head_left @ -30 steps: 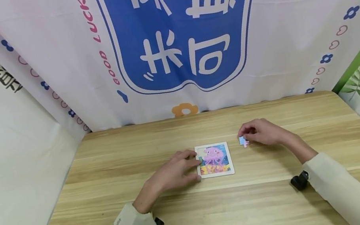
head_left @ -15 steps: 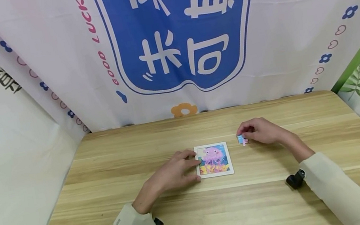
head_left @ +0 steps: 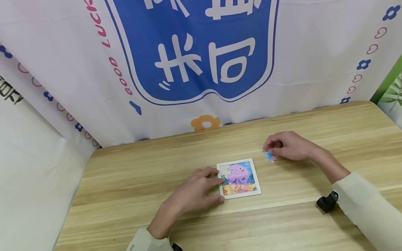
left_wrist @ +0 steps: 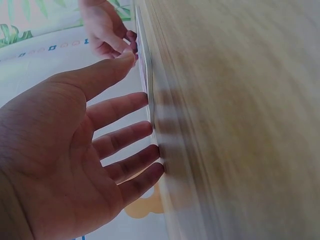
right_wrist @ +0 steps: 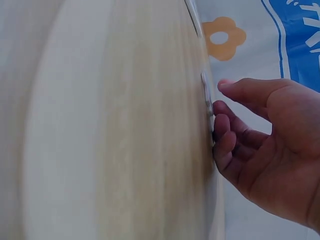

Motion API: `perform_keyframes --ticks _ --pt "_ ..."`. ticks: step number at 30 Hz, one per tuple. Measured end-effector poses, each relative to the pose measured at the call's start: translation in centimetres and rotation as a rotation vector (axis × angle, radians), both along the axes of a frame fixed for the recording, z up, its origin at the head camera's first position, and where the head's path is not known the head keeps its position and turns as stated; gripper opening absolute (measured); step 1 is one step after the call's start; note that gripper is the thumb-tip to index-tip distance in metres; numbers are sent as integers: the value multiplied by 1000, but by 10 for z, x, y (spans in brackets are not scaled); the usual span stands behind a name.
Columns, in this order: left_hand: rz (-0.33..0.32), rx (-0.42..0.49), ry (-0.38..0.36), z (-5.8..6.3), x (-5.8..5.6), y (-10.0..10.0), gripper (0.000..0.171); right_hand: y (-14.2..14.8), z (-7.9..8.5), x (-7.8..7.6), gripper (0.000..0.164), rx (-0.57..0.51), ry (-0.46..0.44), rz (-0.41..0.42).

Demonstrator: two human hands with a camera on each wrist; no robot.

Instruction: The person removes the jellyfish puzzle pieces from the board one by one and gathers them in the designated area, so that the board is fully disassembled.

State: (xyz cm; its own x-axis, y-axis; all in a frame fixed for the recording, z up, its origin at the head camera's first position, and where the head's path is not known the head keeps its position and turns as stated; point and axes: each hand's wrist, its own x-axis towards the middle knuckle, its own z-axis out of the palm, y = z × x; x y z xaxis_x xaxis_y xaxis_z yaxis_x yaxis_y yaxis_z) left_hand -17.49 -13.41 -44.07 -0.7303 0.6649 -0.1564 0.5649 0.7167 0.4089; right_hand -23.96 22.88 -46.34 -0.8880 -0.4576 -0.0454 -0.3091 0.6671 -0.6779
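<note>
A small square jigsaw puzzle (head_left: 238, 177) with a pink jellyfish picture and a white frame lies flat on the wooden table. Its upper left corner shows a pale bare patch. My left hand (head_left: 192, 190) rests beside it, fingers stretched out and touching the frame's left edge. To the right of the puzzle, my right hand (head_left: 291, 146) holds a small blue and pink puzzle piece (head_left: 269, 156) with curled fingers, close to the tabletop. In the right wrist view the piece (right_wrist: 206, 90) appears only edge-on by the fingertips, so its picture is hidden there.
The wood-grain table (head_left: 245, 239) reaches back to a printed cloth (head_left: 95, 72) hanging behind it. Pale cloth also hangs at the left and right sides. Small black cameras (head_left: 327, 202) sit at both wrists.
My right hand and forearm have shifted slightly left, and the piece at its fingertips has turned and shows a smaller outline. The left hand and the framed puzzle have stayed in place.
</note>
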Motion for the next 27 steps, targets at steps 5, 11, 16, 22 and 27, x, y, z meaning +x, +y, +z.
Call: perform_keyframes --ticks 5,11,16,22,27 --pt "-8 -1 9 0 0 0 51 -7 5 3 19 -11 21 -26" --pt "-12 5 16 0 0 -1 50 -18 10 6 21 -53 11 -43" --pt "-16 9 21 0 0 -1 50 -29 10 7 23 -64 -19 -32" --pt "-9 7 19 -1 0 0 50 -43 9 7 22 -78 -24 -1" --pt "2 -1 15 0 0 0 49 -57 9 7 23 -60 -38 25"
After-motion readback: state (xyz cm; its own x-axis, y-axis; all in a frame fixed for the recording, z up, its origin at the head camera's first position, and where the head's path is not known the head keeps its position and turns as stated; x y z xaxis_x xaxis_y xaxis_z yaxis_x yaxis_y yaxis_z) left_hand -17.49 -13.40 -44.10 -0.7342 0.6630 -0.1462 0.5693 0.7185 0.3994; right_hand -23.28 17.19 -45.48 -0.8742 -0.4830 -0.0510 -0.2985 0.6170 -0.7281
